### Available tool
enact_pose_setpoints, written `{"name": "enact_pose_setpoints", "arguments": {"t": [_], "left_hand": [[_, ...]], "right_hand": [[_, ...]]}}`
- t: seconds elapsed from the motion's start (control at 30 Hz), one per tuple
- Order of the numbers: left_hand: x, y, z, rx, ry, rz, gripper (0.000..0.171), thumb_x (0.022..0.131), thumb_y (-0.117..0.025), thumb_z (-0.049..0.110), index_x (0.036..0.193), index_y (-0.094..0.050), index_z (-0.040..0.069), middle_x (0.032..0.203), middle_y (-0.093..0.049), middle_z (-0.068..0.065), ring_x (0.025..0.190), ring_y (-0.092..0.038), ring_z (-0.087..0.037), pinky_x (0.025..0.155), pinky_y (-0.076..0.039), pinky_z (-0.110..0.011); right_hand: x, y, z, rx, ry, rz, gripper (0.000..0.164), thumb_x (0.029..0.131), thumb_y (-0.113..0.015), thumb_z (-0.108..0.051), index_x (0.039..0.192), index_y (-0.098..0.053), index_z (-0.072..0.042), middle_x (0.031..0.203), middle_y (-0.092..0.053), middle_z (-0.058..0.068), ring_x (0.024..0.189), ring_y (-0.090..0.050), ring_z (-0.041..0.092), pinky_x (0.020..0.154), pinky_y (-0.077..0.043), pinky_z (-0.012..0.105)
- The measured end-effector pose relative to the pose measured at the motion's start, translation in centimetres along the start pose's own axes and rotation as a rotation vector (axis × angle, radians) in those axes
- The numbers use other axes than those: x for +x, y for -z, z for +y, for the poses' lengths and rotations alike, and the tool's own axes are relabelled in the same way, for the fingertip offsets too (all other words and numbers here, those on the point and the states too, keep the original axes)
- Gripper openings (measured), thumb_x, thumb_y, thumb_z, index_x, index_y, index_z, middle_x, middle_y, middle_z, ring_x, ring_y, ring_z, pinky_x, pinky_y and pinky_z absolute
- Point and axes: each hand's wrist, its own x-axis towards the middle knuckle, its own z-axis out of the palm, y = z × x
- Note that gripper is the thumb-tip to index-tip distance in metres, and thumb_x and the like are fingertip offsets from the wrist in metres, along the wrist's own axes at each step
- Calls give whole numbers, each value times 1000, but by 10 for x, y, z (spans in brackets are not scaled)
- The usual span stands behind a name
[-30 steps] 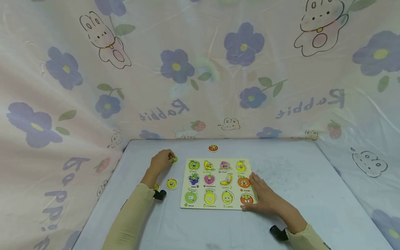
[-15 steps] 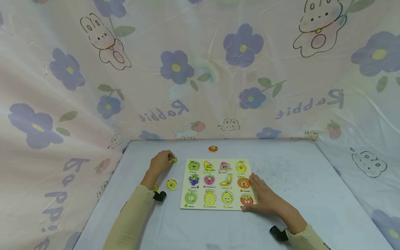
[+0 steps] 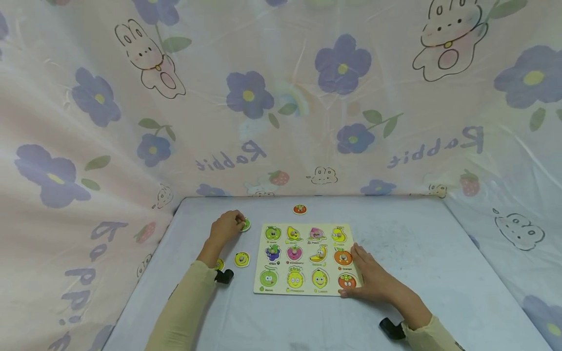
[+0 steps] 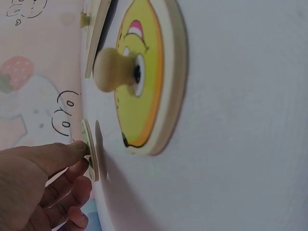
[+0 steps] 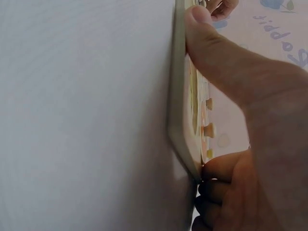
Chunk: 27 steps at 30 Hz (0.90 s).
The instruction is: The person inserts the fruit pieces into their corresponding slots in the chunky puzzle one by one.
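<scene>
My left hand (image 3: 227,226) is at the left of the table, thumb and fingertips pinching a round green puzzle piece (image 3: 246,224). In the left wrist view this piece (image 4: 90,153) stands slightly tilted close over the cloth, its shadow beside it. My right hand (image 3: 373,277) lies against the right side of a fruit puzzle board (image 3: 281,290), thumb at the front corner and fingers along the side edge. In the right wrist view the thumb (image 5: 216,45) rests at the board's edge (image 5: 178,91). Knobbed fruits fill the board's upper two rows; the front row shows knobless fruit pictures.
A yellow lemon piece (image 3: 242,259) with a wooden knob lies left of the board. Another yellow piece (image 3: 220,264) is partly hidden by the left sleeve. A red tomato piece (image 3: 300,209) lies behind the board. A printed curtain (image 3: 290,122) encloses the white-covered table (image 3: 439,273).
The left hand stays at the green piece with hardly any movement. The right hand and the board keep their places; the whole view shifts very slightly.
</scene>
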Motion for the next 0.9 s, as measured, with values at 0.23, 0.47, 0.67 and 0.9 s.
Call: {"name": "enact_pose_setpoints", "arguments": {"t": [0.23,0.47,0.67,0.9], "left_hand": [[-3,2,3,-10,3,-10,16,103,-76,23,114,-75,11,107,-73,-4,98,-68,-24,84,-56,-47],[-9,1,7,-21,-19,4,17,103,-76,24,114,-75,13,109,-73,-2,98,-67,-22,85,-55,-46],[-17,3,15,-21,-34,16,17,102,-77,25,114,-75,14,108,-72,-1,91,-65,-19,78,-55,-43],[-25,4,19,-37,-65,11,17,103,-77,27,115,-74,16,108,-71,0,89,-63,-16,74,-53,-39]], "right_hand": [[0,-1,1,-12,-1,1,142,72,-90,-70,164,-21,13,173,-18,31,159,-19,51,124,-25,65],[1,-2,2,-12,0,1,143,72,-90,-72,164,-21,13,173,-18,31,159,-19,52,124,-25,65],[1,-2,2,-14,0,-2,143,72,-89,-72,164,-20,12,174,-17,31,160,-19,51,125,-24,65],[0,-2,2,-8,10,2,143,72,-89,-72,164,-21,13,173,-17,32,160,-19,51,125,-23,65]]}}
